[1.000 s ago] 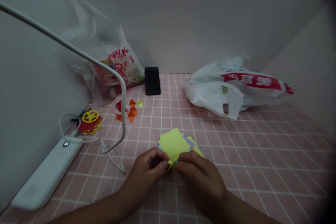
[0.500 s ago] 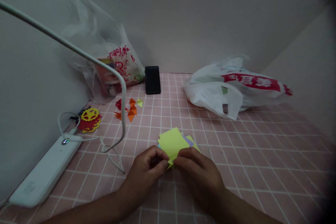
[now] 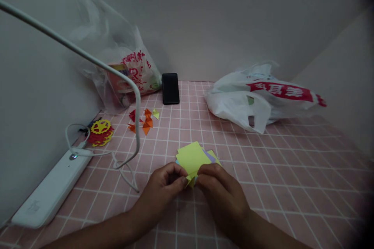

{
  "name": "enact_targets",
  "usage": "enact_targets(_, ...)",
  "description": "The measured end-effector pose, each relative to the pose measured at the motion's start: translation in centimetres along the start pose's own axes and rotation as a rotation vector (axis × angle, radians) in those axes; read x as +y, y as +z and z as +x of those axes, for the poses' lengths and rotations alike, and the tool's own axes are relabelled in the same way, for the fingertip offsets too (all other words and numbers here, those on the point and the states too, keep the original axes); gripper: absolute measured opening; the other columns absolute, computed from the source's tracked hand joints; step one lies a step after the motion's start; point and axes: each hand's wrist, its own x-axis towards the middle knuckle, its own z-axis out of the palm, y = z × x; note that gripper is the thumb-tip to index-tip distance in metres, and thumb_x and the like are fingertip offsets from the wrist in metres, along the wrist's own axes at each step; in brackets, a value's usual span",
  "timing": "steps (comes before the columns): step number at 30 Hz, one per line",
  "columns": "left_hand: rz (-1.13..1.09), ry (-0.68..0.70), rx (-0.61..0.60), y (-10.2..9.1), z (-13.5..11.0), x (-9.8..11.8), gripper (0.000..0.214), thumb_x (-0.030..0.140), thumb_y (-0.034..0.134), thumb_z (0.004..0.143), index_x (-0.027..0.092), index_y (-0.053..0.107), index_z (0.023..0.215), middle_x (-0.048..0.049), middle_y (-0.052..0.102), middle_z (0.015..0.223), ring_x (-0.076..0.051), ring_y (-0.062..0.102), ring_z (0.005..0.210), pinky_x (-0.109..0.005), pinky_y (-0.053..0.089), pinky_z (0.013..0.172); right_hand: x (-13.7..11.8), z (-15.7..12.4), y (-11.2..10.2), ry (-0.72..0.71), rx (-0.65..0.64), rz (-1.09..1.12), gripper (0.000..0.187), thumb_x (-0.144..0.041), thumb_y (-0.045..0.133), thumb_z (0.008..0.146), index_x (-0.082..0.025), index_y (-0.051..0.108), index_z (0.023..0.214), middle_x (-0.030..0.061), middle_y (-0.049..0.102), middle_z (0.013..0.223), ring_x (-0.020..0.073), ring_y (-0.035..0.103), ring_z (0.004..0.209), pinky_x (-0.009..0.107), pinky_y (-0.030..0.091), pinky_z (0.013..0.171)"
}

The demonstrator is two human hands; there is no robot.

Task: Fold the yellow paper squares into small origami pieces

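Note:
A small folded piece of yellow paper point(image 3: 191, 179) is pinched between my two hands, just in front of a stack of paper squares point(image 3: 193, 156). My left hand point(image 3: 163, 186) grips its left side between thumb and forefinger. On the right side, the fingers of my right hand point(image 3: 224, 190) are closed on the same paper, its thumb mostly hidden. Yellow is the top sheet of the stack; lilac and blue corners stick out beneath. Several small folded paper pieces point(image 3: 147, 122) in orange, red and yellow lie further off to the left.
A white power bank point(image 3: 49, 192) with a cable point(image 3: 137, 124) arching over the table stands at left, near red and yellow scalloped cutouts point(image 3: 101, 132). At the back are a plastic bag point(image 3: 117, 66), a black phone point(image 3: 170, 88) and another white bag point(image 3: 242, 101).
The folded paper has shifted slightly between my fingers, and more of its pointed underside shows. My right fingers have moved a little. The stack stays in place.

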Motion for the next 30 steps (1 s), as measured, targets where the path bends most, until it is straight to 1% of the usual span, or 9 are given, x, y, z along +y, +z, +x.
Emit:
enact_targets(3, 0.016, 0.016, 0.000, 0.1, -0.1, -0.1, 0.014, 0.030, 0.066, 0.077, 0.017, 0.061, 0.077, 0.0006, 0.059, 0.072, -0.015, 0.053, 0.070, -0.029, 0.040, 0.068, 0.4, -0.1, 0.2, -0.027, 0.043, -0.055, 0.016, -0.018, 0.051, 0.095, -0.025, 0.066, 0.095, 0.0051, 0.064, 0.089, 0.0187, 0.060, 0.076, 0.031, 0.051, 0.065)
enact_targets(6, -0.003, 0.013, -0.004, 0.1, -0.1, -0.2, 0.014, 0.029, 0.067, 0.076, 0.017, 0.060, 0.077, 0.0017, 0.058, 0.070, -0.014, 0.053, 0.067, -0.027, 0.040, 0.066, 0.4, 0.1, 0.1, -0.032, 0.023, -0.116, 0.018, -0.020, 0.050, 0.095, -0.025, 0.066, 0.094, 0.0048, 0.065, 0.086, 0.0187, 0.060, 0.073, 0.031, 0.052, 0.061)
enact_targets(8, -0.031, -0.005, -0.017, 0.1, 0.0, -0.3, 0.015, 0.029, 0.068, 0.076, 0.016, 0.060, 0.077, 0.0019, 0.058, 0.069, -0.013, 0.053, 0.065, -0.027, 0.040, 0.065, 0.2, 0.3, -0.2, -0.116, 0.003, -0.197, 0.019, -0.018, 0.049, 0.096, -0.024, 0.066, 0.096, 0.0056, 0.066, 0.087, 0.0191, 0.061, 0.074, 0.032, 0.052, 0.063)
enact_targets(9, -0.052, -0.018, -0.030, 0.1, 0.0, -0.2, 0.016, 0.030, 0.068, 0.075, 0.016, 0.060, 0.077, 0.0017, 0.059, 0.069, -0.013, 0.053, 0.065, -0.027, 0.040, 0.065, 0.0, 0.5, -0.5, -0.188, -0.011, -0.246, 0.019, -0.016, 0.049, 0.095, -0.023, 0.066, 0.097, 0.0065, 0.067, 0.089, 0.0193, 0.061, 0.075, 0.033, 0.052, 0.064)
enact_targets(13, -0.141, -0.078, -0.073, 0.2, 0.2, -0.2, 0.021, 0.033, 0.071, 0.073, 0.015, 0.060, 0.075, 0.0010, 0.060, 0.069, -0.013, 0.056, 0.065, -0.028, 0.042, 0.067, -0.5, 1.0, -1.3, -0.347, -0.005, -0.285, 0.018, -0.009, 0.051, 0.094, -0.019, 0.065, 0.098, 0.0089, 0.068, 0.099, 0.0212, 0.060, 0.086, 0.036, 0.053, 0.074)
enact_targets(17, -0.152, -0.097, -0.072, 0.1, 0.2, -0.5, 0.024, 0.033, 0.074, 0.071, 0.014, 0.061, 0.075, 0.0008, 0.060, 0.070, -0.013, 0.056, 0.066, -0.027, 0.043, 0.068, -0.7, 1.4, -1.4, -0.487, 0.053, -0.320, 0.020, -0.005, 0.046, 0.095, -0.013, 0.063, 0.088, 0.0101, 0.065, 0.090, 0.0208, 0.058, 0.084, 0.037, 0.053, 0.075)
enact_targets(19, -0.149, -0.094, -0.065, 0.1, 0.2, -0.6, 0.024, 0.033, 0.074, 0.071, 0.014, 0.061, 0.075, 0.0012, 0.060, 0.070, -0.012, 0.055, 0.066, -0.027, 0.042, 0.067, -0.8, 1.6, -1.2, -0.489, 0.055, -0.308, 0.019, -0.004, 0.046, 0.095, -0.012, 0.061, 0.086, 0.0099, 0.064, 0.087, 0.0206, 0.057, 0.083, 0.037, 0.053, 0.076)
enact_targets(24, -0.160, -0.076, -0.023, 0.0, 0.2, -0.2, 0.022, 0.032, 0.074, 0.072, 0.014, 0.061, 0.076, 0.0028, 0.059, 0.069, -0.011, 0.052, 0.065, -0.024, 0.040, 0.065, -0.9, 1.4, -1.1, -0.496, 0.051, -0.296, 0.019, -0.005, 0.044, 0.096, -0.011, 0.062, 0.094, 0.0093, 0.063, 0.085, 0.0206, 0.058, 0.083, 0.038, 0.052, 0.079)
enact_targets(30, -0.154, -0.008, 0.013, -0.2, 0.3, -0.2, 0.021, 0.032, 0.071, 0.074, 0.014, 0.061, 0.077, 0.0027, 0.059, 0.070, -0.011, 0.050, 0.066, -0.024, 0.038, 0.065, -0.7, 0.7, -1.1, -0.523, 0.013, -0.334, 0.023, -0.004, 0.045, 0.094, -0.013, 0.064, 0.104, 0.0111, 0.067, 0.092, 0.0233, 0.061, 0.092, 0.039, 0.053, 0.080)
